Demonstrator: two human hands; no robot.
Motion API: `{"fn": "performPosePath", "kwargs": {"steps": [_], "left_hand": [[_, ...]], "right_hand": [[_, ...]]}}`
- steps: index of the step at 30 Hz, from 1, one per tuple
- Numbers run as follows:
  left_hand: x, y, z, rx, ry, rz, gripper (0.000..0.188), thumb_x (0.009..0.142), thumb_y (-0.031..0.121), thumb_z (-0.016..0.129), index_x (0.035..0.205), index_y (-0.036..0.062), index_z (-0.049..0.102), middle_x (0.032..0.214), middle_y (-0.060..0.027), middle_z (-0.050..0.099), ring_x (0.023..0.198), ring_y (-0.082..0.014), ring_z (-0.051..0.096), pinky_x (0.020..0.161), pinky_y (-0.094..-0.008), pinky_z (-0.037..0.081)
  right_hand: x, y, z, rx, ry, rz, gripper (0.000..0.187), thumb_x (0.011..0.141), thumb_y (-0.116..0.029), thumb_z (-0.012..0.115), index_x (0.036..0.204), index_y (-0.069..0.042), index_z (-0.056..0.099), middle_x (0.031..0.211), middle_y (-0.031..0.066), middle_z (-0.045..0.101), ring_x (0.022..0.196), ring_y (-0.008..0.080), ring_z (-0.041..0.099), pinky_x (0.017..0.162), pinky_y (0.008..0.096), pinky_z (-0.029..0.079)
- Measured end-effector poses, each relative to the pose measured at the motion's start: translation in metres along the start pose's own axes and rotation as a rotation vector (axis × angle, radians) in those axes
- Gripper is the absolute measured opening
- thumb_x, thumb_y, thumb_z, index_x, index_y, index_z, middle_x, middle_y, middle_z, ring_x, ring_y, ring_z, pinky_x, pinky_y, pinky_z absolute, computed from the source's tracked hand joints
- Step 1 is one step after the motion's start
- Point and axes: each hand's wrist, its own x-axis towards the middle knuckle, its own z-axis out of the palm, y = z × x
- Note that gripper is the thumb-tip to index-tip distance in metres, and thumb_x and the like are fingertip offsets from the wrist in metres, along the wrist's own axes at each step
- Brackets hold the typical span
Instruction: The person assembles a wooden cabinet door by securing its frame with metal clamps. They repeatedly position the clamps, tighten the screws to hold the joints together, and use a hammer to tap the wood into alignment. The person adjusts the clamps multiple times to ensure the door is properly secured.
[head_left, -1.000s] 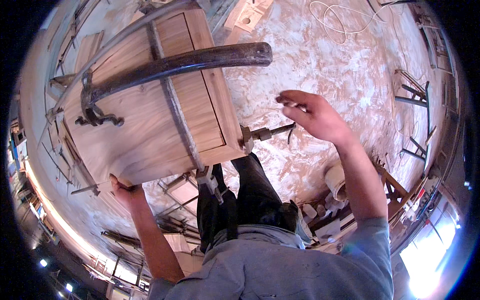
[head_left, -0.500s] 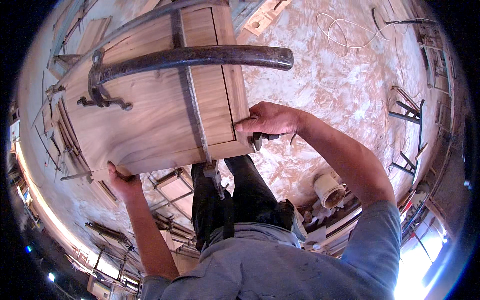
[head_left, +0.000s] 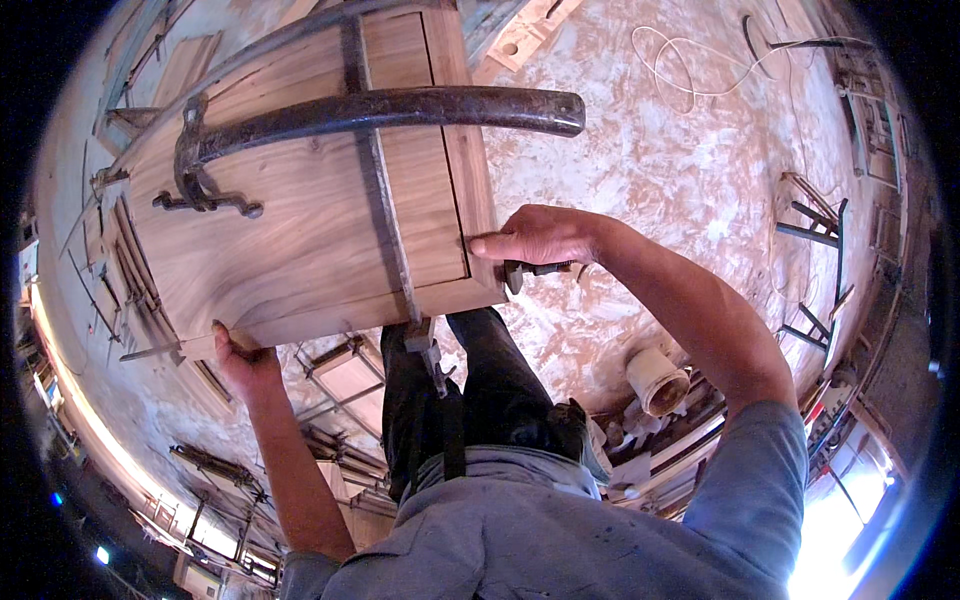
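A pale wooden panel with a framed edge is held up in front of my legs. My left hand grips its near left corner, the thumb on the face and the fingers hidden below. At the right edge my right hand clasps the frame, thumb on top. A dark metal bar clamp crosses the panel, its left jaw and turning handle above the wood. A second, narrower bar clamp runs lengthwise, with its screw end near my legs. Another clamp end juts out below my right hand.
A white bucket stands on the blotchy floor at the right, near stacked wood strips. A pale cord lies looped at the far right. Dark metal frames stand along the right side. More clamped panels rest at the lower left.
The panel and its clamps have shifted very slightly, with both hands keeping their hold. Little else differs.
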Motion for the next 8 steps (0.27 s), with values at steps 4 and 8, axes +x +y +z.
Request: {"fn": "performPosePath", "kwargs": {"steps": [4, 8], "left_hand": [[0.007, 0.001, -0.010, -0.040, -0.064, -0.013, 0.039, 0.093, 0.029, 0.063, 0.125, 0.0067, 0.058, 0.124, -0.0090, 0.063, 0.117, -0.0298, 0.058, 0.101, -0.0501, 0.046], [0.008, -0.001, -0.008, -0.043, 0.002, -0.012, 0.042, 0.092, 0.031, 0.064, 0.126, 0.0080, 0.057, 0.127, -0.0116, 0.062, 0.122, -0.0286, 0.055, 0.105, -0.0536, 0.042]], "right_hand": [[-0.004, -0.017, 0.000, -0.082, -0.043, 0.045, 0.099, 0.075, -0.089, 0.044, 0.103, 0.002, 0.072, 0.107, 0.0246, 0.066, 0.097, 0.0318, 0.063, 0.083, 0.0442, 0.049], [-0.003, -0.017, 0.001, -0.107, -0.051, 0.091, 0.095, 0.074, -0.088, 0.044, 0.104, -0.002, 0.073, 0.109, 0.0244, 0.067, 0.103, 0.0317, 0.063, 0.089, 0.0419, 0.048]]}}
